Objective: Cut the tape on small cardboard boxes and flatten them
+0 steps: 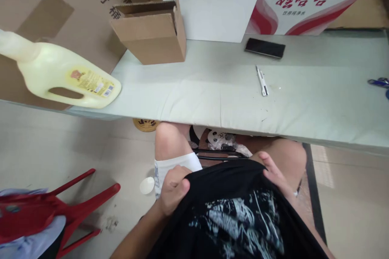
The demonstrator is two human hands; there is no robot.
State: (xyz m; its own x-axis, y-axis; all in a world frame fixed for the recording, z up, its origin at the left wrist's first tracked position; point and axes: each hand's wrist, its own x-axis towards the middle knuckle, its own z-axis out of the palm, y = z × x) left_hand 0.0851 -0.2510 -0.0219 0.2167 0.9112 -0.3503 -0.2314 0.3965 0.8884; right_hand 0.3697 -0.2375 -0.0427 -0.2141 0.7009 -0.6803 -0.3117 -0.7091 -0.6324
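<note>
A black T-shirt with a white and pale blue print stretches over my lap, its lower edge spread between my two hands. My left hand is closed on the left corner of that edge, fingers curled and thumb along the cloth. On the right side, my right hand grips the other corner; part of its fingers is hidden by the fabric. Both hands are below the table's front edge, above my bare knees and white shorts.
On the cloth-covered table are a pale yellow jug, a small open carton, a black phone-like slab, a white utility knife and blue-handled scissors. Large boxes stand behind. A red stool is at lower left.
</note>
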